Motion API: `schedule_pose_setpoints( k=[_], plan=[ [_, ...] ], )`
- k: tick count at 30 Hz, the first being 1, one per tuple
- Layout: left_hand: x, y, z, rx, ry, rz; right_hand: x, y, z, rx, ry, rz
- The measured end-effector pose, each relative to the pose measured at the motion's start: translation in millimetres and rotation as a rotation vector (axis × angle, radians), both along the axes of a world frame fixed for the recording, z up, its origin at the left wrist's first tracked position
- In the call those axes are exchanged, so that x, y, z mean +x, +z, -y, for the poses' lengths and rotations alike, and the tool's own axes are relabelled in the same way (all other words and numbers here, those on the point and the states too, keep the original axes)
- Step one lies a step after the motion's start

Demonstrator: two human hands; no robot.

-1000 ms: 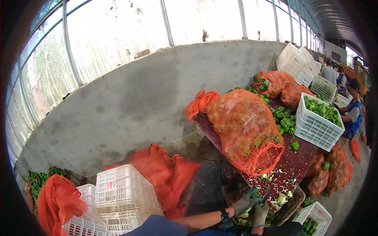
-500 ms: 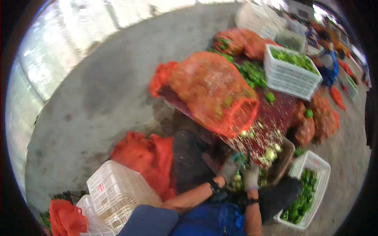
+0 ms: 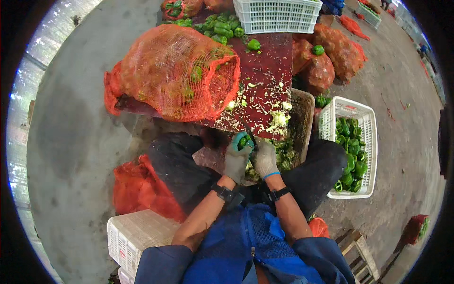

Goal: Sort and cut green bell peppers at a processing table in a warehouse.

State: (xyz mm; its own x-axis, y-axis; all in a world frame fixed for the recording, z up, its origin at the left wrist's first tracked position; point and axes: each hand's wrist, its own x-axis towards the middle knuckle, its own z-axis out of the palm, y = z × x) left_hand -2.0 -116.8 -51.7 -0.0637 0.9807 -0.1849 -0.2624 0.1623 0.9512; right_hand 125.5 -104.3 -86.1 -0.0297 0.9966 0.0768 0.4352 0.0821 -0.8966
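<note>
My left hand (image 3: pixel 237 158), in a grey glove with teal fingertips, is closed around a green bell pepper (image 3: pixel 243 141). Right beside it, my right hand (image 3: pixel 265 158), gloved in pale grey, is wrapped round a knife; its thin dark blade (image 3: pixel 248 129) points up and away, close to the pepper. The glove hides the handle. Both hands are held between my knees at the near edge of a dark red table (image 3: pixel 269 57). Under them a worn tub (image 3: pixel 302 125) contains pale green pepper scraps. Seeds and cut cores (image 3: pixel 279 117) litter the tabletop.
An open orange mesh sack (image 3: pixel 175 71) of peppers lies on the table's left. Loose green peppers (image 3: pixel 220 26) and a white crate (image 3: pixel 276 16) are farther back. At right stands a white crate (image 3: pixel 370 151) of peppers; full sacks (image 3: pixel 319 73) lie behind it. Upturned crates (image 3: pixel 137 236) stand left.
The view has swung and levelled, so the table and sack appear farther left and higher. My hands are still close together, the left on the pepper.
</note>
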Motion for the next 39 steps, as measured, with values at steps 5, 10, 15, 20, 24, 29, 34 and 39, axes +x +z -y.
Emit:
schedule_pose_setpoints(
  k=[5,10,15,20,24,29,34,39],
  plan=[
    [-5.4,10.9,-3.6,-0.092,0.033,0.075,-5.0,28.7,-2.0,-0.182,-0.053,0.007],
    [-16.7,5.1,-10.8,-0.119,0.026,0.394,3.9,38.8,-12.0,-0.065,-0.135,0.115],
    [-37.4,-19.4,-13.4,-0.166,-0.079,0.702,17.1,62.3,-11.7,-0.406,-0.170,-0.455],
    [-47.9,-24.0,-26.5,-0.251,-0.061,1.027,31.3,42.9,-8.2,-0.545,-0.278,-1.257],
    [-60.8,-21.1,-32.6,-0.148,-0.134,1.056,41.9,46.3,-6.8,-0.500,-0.218,-0.871],
    [-48.7,-22.5,-35.6,0.052,-0.023,0.590,36.6,-7.3,-3.3,0.149,-0.297,0.023],
    [-37.8,15.1,-41.2,0.014,-0.117,0.574,36.5,22.9,-7.4,-0.156,-0.334,-0.220],
    [-34.0,28.8,-52.9,0.385,0.086,-0.733,23.7,45.8,-6.1,-0.297,-0.387,-0.617]
  ],
)
